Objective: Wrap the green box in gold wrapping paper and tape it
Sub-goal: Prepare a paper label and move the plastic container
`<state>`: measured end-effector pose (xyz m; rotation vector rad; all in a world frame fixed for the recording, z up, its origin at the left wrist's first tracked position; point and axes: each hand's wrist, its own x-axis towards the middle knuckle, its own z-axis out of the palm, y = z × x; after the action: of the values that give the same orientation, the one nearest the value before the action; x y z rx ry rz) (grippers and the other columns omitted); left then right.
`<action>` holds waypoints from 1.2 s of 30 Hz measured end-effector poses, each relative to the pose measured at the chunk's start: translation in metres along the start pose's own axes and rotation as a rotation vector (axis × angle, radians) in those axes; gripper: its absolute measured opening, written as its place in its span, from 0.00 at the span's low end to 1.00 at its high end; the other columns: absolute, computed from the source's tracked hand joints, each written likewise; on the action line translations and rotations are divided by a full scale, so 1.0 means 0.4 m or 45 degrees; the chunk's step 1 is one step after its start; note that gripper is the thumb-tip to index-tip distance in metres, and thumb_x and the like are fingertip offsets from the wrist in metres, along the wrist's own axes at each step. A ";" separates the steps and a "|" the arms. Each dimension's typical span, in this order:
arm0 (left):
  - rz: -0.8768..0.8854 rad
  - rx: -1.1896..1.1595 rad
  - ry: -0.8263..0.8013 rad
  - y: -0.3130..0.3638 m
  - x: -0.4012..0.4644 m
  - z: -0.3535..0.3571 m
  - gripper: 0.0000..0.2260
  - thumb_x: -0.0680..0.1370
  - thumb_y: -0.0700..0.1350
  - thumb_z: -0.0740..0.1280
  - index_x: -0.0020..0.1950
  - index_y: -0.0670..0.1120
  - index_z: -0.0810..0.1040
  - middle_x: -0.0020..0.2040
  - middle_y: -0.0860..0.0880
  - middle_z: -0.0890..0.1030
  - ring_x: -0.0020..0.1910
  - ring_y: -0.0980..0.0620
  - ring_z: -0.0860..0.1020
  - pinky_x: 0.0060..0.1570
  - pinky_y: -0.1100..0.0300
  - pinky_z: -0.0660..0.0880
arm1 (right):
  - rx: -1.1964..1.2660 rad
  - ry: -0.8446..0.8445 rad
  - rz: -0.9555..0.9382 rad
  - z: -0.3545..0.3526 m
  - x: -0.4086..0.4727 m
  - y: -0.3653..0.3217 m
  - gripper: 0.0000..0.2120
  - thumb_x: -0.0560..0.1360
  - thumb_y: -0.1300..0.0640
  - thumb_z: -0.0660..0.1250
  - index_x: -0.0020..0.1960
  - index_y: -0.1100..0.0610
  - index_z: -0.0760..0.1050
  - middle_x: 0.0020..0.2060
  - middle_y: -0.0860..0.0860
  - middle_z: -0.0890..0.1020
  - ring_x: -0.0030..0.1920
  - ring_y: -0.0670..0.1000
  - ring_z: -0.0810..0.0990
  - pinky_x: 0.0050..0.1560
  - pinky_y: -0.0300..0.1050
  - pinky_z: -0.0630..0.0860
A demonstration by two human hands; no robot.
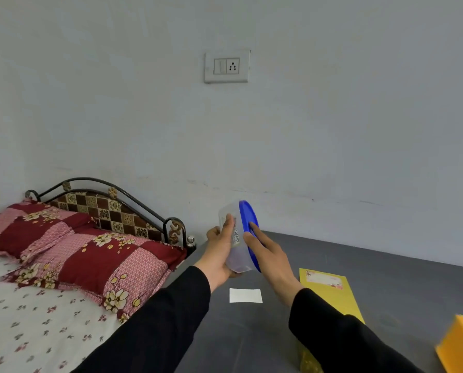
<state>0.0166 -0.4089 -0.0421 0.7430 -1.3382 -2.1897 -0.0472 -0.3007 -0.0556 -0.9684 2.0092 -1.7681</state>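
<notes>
A clear plastic container (238, 261) with a blue lid (247, 213) is held tilted on its side above the grey table (386, 278). My left hand (219, 251) grips the clear body from the left. My right hand (269, 258) holds the lid's rim, thumb on the near edge and fingers lying along the blue top. A yellow-gold sheet of paper (332, 294) with a pale label lies flat on the table under my right forearm. No green box is in view.
A small white slip of paper (245, 295) lies on the table below the container. An orange plastic object (461, 345) sits at the table's right front corner. A bed with patterned pillows (95, 254) stands against the table's left side. The wall is close behind.
</notes>
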 end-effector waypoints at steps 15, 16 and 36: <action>0.124 0.067 -0.125 -0.008 -0.178 0.151 0.26 0.76 0.67 0.68 0.66 0.53 0.65 0.59 0.45 0.80 0.55 0.41 0.83 0.47 0.39 0.83 | 0.514 0.141 0.025 -0.156 -0.181 -0.058 0.16 0.78 0.43 0.70 0.66 0.37 0.78 0.58 0.45 0.84 0.54 0.52 0.85 0.47 0.47 0.84; 0.128 0.082 -0.136 -0.007 -0.187 0.161 0.27 0.76 0.67 0.68 0.66 0.53 0.65 0.59 0.46 0.80 0.56 0.41 0.83 0.47 0.39 0.83 | 0.547 0.142 0.018 -0.169 -0.192 -0.064 0.17 0.78 0.43 0.70 0.67 0.39 0.78 0.57 0.46 0.85 0.54 0.53 0.85 0.46 0.46 0.84; 0.216 0.198 -0.103 -0.014 -0.235 0.232 0.27 0.76 0.68 0.67 0.65 0.54 0.64 0.57 0.45 0.82 0.52 0.42 0.84 0.49 0.38 0.83 | 0.565 0.229 -0.050 -0.189 -0.245 -0.106 0.16 0.73 0.41 0.72 0.60 0.34 0.78 0.62 0.47 0.82 0.60 0.51 0.83 0.60 0.57 0.82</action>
<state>0.0249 -0.2866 0.0074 0.5780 -1.5660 -2.0187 -0.0100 -0.1802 -0.0202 -0.7308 1.5856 -2.2591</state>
